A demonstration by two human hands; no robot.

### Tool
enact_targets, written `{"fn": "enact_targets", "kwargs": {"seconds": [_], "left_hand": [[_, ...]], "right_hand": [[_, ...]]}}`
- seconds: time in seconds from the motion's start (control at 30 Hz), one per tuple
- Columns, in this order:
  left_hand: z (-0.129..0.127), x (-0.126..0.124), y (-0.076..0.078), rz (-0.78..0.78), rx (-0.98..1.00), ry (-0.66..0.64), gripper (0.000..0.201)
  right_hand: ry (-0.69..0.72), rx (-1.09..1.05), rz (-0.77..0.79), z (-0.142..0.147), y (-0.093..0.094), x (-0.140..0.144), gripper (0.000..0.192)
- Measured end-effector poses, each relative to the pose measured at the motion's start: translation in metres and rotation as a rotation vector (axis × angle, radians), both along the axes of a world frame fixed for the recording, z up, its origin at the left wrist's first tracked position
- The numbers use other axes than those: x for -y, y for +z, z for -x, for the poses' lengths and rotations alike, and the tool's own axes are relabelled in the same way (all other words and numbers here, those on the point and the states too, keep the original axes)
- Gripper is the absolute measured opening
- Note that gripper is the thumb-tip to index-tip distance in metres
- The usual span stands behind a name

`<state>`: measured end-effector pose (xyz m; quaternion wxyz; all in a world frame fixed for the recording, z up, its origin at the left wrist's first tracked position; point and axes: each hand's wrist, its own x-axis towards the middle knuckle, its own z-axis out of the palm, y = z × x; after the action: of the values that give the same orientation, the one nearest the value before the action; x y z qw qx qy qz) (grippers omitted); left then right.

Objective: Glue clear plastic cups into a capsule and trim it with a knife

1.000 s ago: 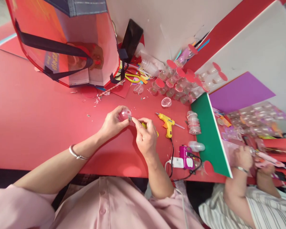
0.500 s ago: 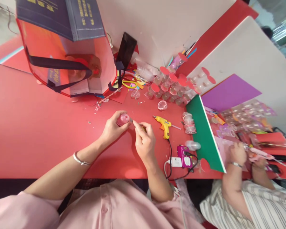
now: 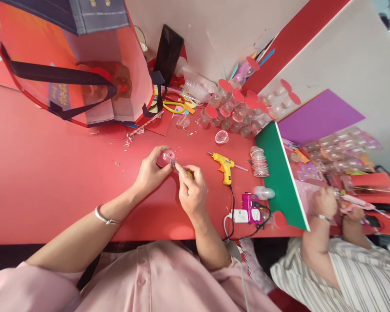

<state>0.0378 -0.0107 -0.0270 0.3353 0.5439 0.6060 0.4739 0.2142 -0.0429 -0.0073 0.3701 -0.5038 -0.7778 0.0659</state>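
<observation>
No legible wording, yellow characters (image 3: pixel 108 2) on the dark flap (image 3: pixel 100 19) of the bag (image 3: pixel 19 47), cut off by the top edge; yellow characters on a purple patch (image 3: pixel 59 95) on the bag's side, too blurred to read; small dark print (image 3: pixel 240 212) on the white block (image 3: pixel 238 216), too tiny

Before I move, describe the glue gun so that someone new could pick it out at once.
On the red table, find the green board, then look between it and the person's right hand. The glue gun lies there, a black cord trailing from its handle. Unlike the clear stack and purple box nearby, it is yellow and pistol-shaped, with a pale stick jutting out behind.
</observation>
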Motion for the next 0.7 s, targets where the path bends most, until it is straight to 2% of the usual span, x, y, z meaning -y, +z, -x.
{"fn": "enact_targets", "kwargs": {"seconds": [0.43, 0.7], "left_hand": [[0.0, 0.002, 0.011, 0.056, -0.003, -0.021, 0.041], [-0.001, 0.002, 0.006, 0.059, -0.002, 0.026, 0.048]], "right_hand": [[-0.027, 0.056, -0.041, -0.001, -0.004, 0.0, 0.044], [0.003, -0.014, -0.017, -0.001, 0.0, 0.0, 0.041]]}}
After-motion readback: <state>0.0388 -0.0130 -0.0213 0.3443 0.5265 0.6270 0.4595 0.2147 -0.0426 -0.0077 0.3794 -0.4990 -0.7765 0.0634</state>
